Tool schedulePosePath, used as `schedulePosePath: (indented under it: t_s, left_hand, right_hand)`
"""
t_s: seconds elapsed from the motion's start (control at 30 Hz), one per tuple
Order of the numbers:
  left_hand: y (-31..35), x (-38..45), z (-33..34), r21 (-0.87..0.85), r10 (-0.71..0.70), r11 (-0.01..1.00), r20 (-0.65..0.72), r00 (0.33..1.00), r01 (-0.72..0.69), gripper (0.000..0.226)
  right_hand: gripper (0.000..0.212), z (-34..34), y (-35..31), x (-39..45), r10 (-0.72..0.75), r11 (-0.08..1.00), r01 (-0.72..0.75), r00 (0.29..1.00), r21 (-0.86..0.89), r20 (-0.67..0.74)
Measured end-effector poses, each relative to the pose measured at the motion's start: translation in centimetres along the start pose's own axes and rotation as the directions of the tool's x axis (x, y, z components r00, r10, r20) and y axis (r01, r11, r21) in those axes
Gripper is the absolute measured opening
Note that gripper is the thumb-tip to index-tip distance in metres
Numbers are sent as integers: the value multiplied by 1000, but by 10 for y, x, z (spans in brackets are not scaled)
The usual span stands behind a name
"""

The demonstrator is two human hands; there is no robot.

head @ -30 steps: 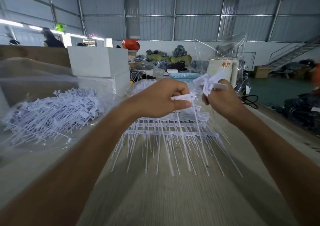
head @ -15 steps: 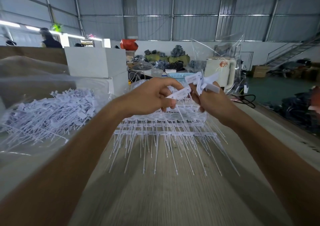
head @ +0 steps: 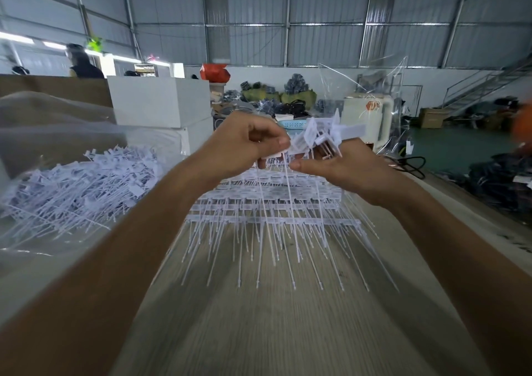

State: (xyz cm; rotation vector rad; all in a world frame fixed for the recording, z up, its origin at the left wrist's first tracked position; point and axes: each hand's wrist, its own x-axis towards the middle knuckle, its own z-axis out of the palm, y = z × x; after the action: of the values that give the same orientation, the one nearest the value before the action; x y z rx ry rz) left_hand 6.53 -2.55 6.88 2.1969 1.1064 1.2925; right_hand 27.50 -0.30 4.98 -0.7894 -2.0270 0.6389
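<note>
My left hand (head: pixel 244 142) pinches the flat head of one white plastic tag tie (head: pixel 283 152), whose thin tail hangs down toward the table. My right hand (head: pixel 342 168) holds a small bunch of the same ties (head: pixel 325 132), their flag heads fanned above its fingers and their tails trailing below. The two hands are close together, almost touching. Under them, rows of joined white ties (head: pixel 273 220) lie stacked on the wooden table (head: pixel 288 326), tails pointing toward me.
A clear plastic bag with a heap of loose white ties (head: pixel 77 185) lies at the left. White boxes (head: pixel 161 102) stand behind it. A clear bag (head: pixel 371 87) and a cream appliance (head: pixel 368 116) stand at the back right. A person (head: pixel 82 64) is far left.
My left hand has brought its single tie rightward against the bunch in my right hand. The bunch's heads now fan wider, and my right thumb has stretched out toward the left hand.
</note>
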Motion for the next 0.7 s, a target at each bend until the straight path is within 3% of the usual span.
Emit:
schedulePosePath:
  t_s: [0.13, 0.2, 0.33, 0.43, 0.57, 0.7]
  left_hand:
    - [4, 1, -1, -74, -119, 990, -15, 993, 118, 12]
    - [5, 2, -2, -94, -180, 980, -38, 983, 176, 14]
    - [3, 1, -3, -57, -225, 973, -26, 974, 223, 16]
    - [1, 2, -5, -105, -262, 960, -19, 965, 259, 16]
    - [-1, 2, -8, -207, -337, 917, 48, 940, 340, 20]
    - [-7, 2, -7, -277, -383, 867, 160, 910, 414, 28]
  right_hand:
    - [11, 1, 2, -1, -36, 992, 34, 999, -118, -16]
    - [22, 1, 0, -3, -39, 973, 42, 999, -226, 19]
    - [13, 0, -8, -4, -65, 989, 76, 994, -126, 90]
    - [16, 3, -9, -1, -84, 992, 90, 994, -91, 63]
    - [18, 2, -18, -1, -123, 981, 137, 987, -139, 103]
    - [21, 0, -16, 2, -145, 923, 185, 979, -336, 142]
